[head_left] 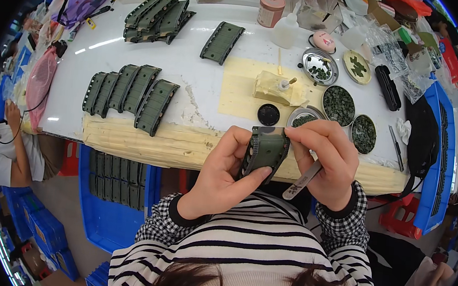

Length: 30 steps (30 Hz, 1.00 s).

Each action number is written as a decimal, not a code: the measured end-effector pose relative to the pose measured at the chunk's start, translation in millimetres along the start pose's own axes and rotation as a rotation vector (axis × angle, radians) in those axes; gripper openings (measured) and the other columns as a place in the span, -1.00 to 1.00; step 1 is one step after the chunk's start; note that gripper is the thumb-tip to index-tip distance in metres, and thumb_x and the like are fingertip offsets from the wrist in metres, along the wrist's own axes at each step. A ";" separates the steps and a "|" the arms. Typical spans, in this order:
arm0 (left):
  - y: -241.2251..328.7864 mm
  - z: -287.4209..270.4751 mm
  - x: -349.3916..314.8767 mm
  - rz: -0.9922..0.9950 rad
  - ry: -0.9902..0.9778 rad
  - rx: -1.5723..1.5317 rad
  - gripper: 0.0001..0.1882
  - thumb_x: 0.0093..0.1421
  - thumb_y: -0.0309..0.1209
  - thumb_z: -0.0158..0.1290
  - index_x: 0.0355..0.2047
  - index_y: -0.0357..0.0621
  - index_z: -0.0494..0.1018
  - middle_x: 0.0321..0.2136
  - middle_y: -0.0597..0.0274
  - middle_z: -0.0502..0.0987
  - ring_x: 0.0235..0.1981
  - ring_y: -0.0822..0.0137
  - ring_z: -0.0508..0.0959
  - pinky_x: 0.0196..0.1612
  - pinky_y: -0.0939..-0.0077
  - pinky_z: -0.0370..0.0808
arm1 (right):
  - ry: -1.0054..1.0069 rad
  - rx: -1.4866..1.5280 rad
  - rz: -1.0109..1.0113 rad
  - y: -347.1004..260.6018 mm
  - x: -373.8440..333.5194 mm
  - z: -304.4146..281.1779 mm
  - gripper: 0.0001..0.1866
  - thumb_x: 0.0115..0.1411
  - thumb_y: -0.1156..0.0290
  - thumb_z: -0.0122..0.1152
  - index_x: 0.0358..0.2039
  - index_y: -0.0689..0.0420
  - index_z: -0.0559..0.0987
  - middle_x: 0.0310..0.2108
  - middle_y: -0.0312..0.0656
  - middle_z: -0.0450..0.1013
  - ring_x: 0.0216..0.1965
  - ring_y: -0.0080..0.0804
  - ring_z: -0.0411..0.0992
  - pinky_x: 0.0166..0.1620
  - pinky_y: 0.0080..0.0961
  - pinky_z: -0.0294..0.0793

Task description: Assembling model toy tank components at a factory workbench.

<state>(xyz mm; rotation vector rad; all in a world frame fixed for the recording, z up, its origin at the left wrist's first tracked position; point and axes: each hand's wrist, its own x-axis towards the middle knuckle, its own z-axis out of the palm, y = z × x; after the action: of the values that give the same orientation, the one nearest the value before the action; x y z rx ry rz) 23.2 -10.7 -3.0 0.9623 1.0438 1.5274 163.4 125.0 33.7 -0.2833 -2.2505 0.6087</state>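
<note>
My left hand (225, 170) grips a dark green, curved ribbed plastic part (267, 151) by its left side, thumb across its lower face. At the part's upper right corner are the fingertips of my right hand (329, 164). That hand also holds metal tweezers (303, 180), which point down toward my body. Just beyond my hands are a black round cap (268, 115) and a metal dish (303, 117) with small dark green pieces. Round tins of similar pieces (338, 106) stand right of it. A row of like green parts (156, 106) lies to the left.
A stack of green parts (157, 19) and a single one (222, 43) lie farther back. A tape-covered block (273, 88) holds a small bottle. A white squeeze bottle (287, 30) stands behind. Blue bins (112, 231) flank the table; another person (13, 151) sits at left.
</note>
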 end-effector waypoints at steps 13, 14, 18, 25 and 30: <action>-3.3 3.1 6.6 0.019 0.046 -0.147 -0.64 0.17 -0.72 -0.05 -0.06 -0.23 0.16 -0.04 -0.05 0.44 0.04 0.26 0.45 0.08 0.39 0.39 | 0.033 0.192 0.298 -2.8 -8.1 -9.3 -0.76 0.01 0.65 0.27 -0.26 0.19 0.59 -0.38 -0.21 0.45 -0.57 -0.58 0.36 -0.53 -0.72 0.28; -0.9 1.9 6.4 -0.006 0.051 -0.140 -0.64 0.16 -0.71 -0.05 -0.07 -0.21 0.15 -0.02 -0.11 0.42 0.05 0.18 0.46 0.11 0.30 0.40 | 0.092 0.202 0.415 0.1 -11.9 -19.5 -0.79 0.03 0.64 0.26 -0.27 0.19 0.59 -0.38 -0.22 0.44 -0.57 -0.62 0.34 -0.54 -0.73 0.23; -0.1 1.4 6.5 -0.024 0.095 -0.192 -0.59 0.16 -0.70 -0.04 -0.01 -0.21 0.14 -0.01 -0.21 0.42 0.03 0.08 0.49 0.11 0.22 0.44 | 0.197 -0.133 0.566 52.1 -41.1 -73.8 -0.90 0.09 0.56 0.25 -0.35 0.23 0.55 -0.47 -0.26 0.42 -0.57 -0.66 0.25 -0.54 -0.67 0.14; -3.5 6.8 11.2 -0.048 0.081 -0.223 -0.52 0.15 -0.68 -0.03 0.07 -0.23 0.13 -0.03 -0.20 0.43 -0.01 0.10 0.51 0.10 0.24 0.45 | -0.041 -0.413 0.593 79.0 -59.6 -106.4 -0.89 0.05 0.53 0.26 -0.43 0.28 0.51 -0.55 -0.16 0.38 -0.56 -0.38 0.31 -0.45 -0.53 0.25; -2.6 7.4 8.8 -0.053 0.086 -0.220 -0.51 0.15 -0.68 -0.03 0.08 -0.22 0.13 -0.03 -0.19 0.43 -0.01 0.10 0.51 0.09 0.24 0.45 | -0.206 -0.360 0.537 88.0 -47.8 -104.5 -0.88 0.02 0.52 0.27 -0.43 0.27 0.53 -0.53 -0.13 0.39 -0.56 -0.32 0.34 -0.45 -0.48 0.28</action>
<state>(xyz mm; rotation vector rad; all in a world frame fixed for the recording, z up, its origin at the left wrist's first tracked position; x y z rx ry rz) 29.4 -0.7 -2.6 0.7171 0.9312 1.6135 273.7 217.7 20.2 -1.0721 -2.4858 0.5115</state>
